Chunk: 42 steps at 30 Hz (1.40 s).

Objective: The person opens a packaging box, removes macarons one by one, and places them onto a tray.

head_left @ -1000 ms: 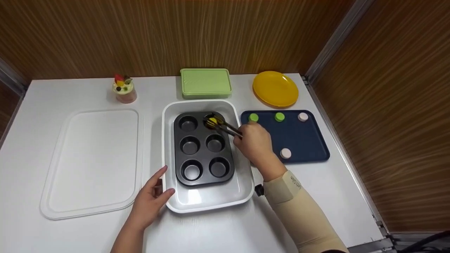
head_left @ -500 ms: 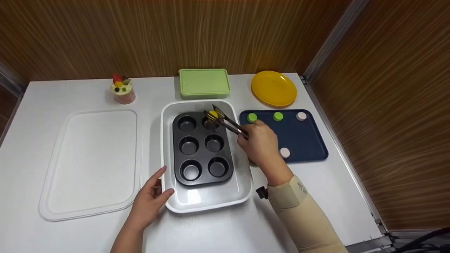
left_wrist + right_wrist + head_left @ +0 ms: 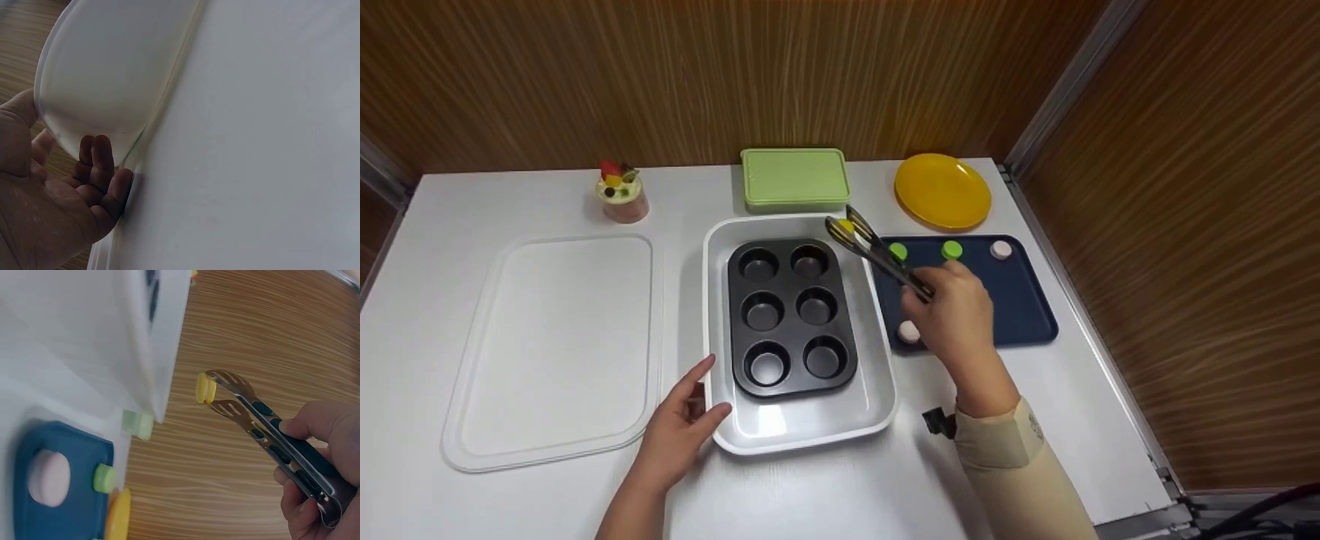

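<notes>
My right hand grips serving tongs, whose slotted ends pinch a yellow macaron. The tongs' tips hang over the far right corner of a white rectangular tub. Inside the tub lies a dark muffin tin with several cups, and nothing shows in them. At the tub's near left side, my left hand holds its wall, thumb at the rim and fingers against the outside. To the right, a navy tray bears green macarons and pale pink macarons; my right hand hides part of it.
A white lid lies flat on the left. Along the back stand a fruit-topped dessert cup, a green lidded box and a yellow plate. Wood-grain panels close off the back and right sides.
My right hand has lifted the yellow macaron out of the tin's far right cup with the tongs and moved it right, over the tub's rim. The left hand has stayed put.
</notes>
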Available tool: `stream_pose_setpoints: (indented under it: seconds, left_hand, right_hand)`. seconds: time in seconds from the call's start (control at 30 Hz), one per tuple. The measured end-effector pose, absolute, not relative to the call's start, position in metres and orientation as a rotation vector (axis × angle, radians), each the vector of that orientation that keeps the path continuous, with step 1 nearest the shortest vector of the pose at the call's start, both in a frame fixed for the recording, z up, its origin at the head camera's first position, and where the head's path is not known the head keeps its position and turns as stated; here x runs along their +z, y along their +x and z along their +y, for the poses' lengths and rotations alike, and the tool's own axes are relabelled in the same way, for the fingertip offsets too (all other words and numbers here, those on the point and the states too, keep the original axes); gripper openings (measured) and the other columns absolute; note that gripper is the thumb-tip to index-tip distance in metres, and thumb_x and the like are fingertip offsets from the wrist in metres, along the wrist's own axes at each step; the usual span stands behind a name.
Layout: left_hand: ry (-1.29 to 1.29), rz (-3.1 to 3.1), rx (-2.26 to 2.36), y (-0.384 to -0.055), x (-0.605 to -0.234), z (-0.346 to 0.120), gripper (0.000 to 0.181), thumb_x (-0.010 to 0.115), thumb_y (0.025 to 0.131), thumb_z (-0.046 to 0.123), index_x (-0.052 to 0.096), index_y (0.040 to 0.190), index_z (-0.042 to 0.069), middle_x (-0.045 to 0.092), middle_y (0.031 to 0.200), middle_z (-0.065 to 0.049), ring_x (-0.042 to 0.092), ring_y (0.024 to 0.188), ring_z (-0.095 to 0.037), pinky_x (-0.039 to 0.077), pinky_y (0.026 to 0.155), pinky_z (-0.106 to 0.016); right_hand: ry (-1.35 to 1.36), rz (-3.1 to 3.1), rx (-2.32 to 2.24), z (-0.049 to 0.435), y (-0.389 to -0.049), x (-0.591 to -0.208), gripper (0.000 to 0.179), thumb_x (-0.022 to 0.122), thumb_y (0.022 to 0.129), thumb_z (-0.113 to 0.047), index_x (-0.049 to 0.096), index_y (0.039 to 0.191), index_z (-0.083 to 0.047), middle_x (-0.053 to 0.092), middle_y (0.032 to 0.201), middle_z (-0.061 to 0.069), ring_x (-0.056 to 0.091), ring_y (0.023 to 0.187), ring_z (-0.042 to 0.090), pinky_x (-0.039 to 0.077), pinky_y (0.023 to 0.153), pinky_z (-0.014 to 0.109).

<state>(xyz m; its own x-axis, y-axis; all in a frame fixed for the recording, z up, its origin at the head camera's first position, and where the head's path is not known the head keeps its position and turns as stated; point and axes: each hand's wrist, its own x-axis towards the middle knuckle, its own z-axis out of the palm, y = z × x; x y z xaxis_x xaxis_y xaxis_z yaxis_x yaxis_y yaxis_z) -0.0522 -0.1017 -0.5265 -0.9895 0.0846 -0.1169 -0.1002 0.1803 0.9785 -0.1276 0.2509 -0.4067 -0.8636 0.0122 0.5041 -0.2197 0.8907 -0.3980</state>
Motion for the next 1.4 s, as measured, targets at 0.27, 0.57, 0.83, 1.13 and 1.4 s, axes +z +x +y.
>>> stream_pose_setpoints:
  seconds: [0.27, 0.57, 0.83, 1.13, 1.4]
  left_hand:
    - [-0.023, 2.32, 1.901, -0.052, -0.527, -0.1, 0.071, 0.076, 0.096, 0.0, 0.047, 0.16, 0.009, 0.065, 0.116, -0.022, 0.068, 0.101, -0.025, 0.058, 0.081, -0.026]
    - [-0.031, 2.309, 1.919, -0.052, -0.528, -0.1, 0.071, 0.076, 0.095, -0.002, 0.048, 0.159, 0.008, 0.064, 0.114, -0.022, 0.065, 0.097, -0.021, 0.057, 0.08, -0.026]
    - [-0.031, 2.284, 1.939, -0.052, -0.529, -0.101, 0.071, 0.076, 0.095, -0.003, 0.048, 0.159, 0.007, 0.064, 0.113, -0.022, 0.067, 0.097, -0.021, 0.058, 0.08, -0.026]
    - [-0.022, 2.306, 1.921, -0.052, -0.529, -0.102, 0.071, 0.077, 0.095, 0.001, 0.048, 0.159, 0.008, 0.064, 0.115, -0.022, 0.067, 0.098, -0.022, 0.057, 0.08, -0.026]
    - [-0.019, 2.303, 1.923, -0.053, -0.527, -0.102, 0.071, 0.077, 0.095, 0.0, 0.048, 0.159, 0.009, 0.064, 0.115, -0.021, 0.066, 0.097, -0.021, 0.057, 0.08, -0.025]
  right_hand:
    - [0.094, -2.467, 0.639, 0.269, -0.112, -0.393, 0.016, 0.081, 0.084, -0.006, 0.082, 0.098, 0.002, 0.063, 0.079, 0.013, 0.06, 0.068, 0.029, 0.05, 0.061, 0.043]
    - [-0.036, -2.335, 0.631, 0.315, -0.094, -0.385, 0.018, 0.079, 0.082, -0.005, 0.082, 0.098, 0.003, 0.065, 0.079, 0.017, 0.057, 0.067, 0.03, 0.04, 0.062, 0.032]
    - [-0.116, -2.299, 0.551, 0.351, -0.075, -0.389, 0.02, 0.078, 0.081, -0.007, 0.081, 0.097, 0.005, 0.067, 0.081, 0.022, 0.063, 0.069, 0.037, 0.042, 0.066, 0.037]
    - [-0.23, -2.299, 0.511, 0.381, -0.056, -0.401, 0.024, 0.077, 0.08, -0.006, 0.079, 0.099, 0.009, 0.064, 0.081, 0.027, 0.062, 0.071, 0.047, 0.046, 0.07, 0.058]
    - [-0.372, -2.379, 0.468, 0.403, -0.041, -0.418, 0.026, 0.077, 0.081, -0.008, 0.079, 0.102, 0.008, 0.066, 0.085, 0.029, 0.061, 0.08, 0.053, 0.045, 0.073, 0.063]
